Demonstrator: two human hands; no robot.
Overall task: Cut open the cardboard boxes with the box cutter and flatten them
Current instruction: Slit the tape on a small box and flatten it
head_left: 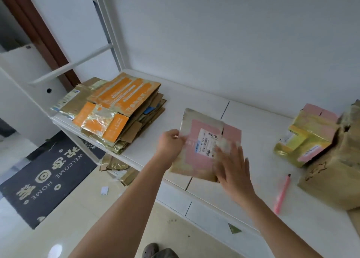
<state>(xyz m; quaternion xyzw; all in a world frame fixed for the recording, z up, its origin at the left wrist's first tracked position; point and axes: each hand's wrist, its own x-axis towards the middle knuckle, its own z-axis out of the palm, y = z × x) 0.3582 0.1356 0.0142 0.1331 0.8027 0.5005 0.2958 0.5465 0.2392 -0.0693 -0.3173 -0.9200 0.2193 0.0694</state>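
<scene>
Pinching the left edge of a flattened pink-and-tan cardboard box (202, 146) wrapped in clear tape, the left hand (169, 143) has its fingers curled round that edge and carries most of the panel's weight. The right hand (233, 168) lies flat against the box's near right corner, fingers straight and spread, pressing or steadying it, not gripping. The panel seems to sit just above the white tabletop (253, 121), tilted a little, though the blur makes it hard to say whether its near edge touches.

The grip is the weak point: one pinch on slick tape, with an open palm on the other side. If the palm slides, the panel could swing and slip out, dropping over the table's front edge toward the floor, where scraps already lie.

To the left, the stack of flattened orange and brown cardboard (116, 109) hangs slightly over the table's edge; a careless toss onto it could shove the top pieces off.

To the right, the pink box cutter (282, 193) lies on the tabletop near the front edge, apart from both hands; I cannot tell whether its blade is out. A sweeping right arm could knock it off, or catch it. Beyond it, the uncut boxes in yellow tape and brown paper (319, 141) wait, crowded at the far right.
</scene>
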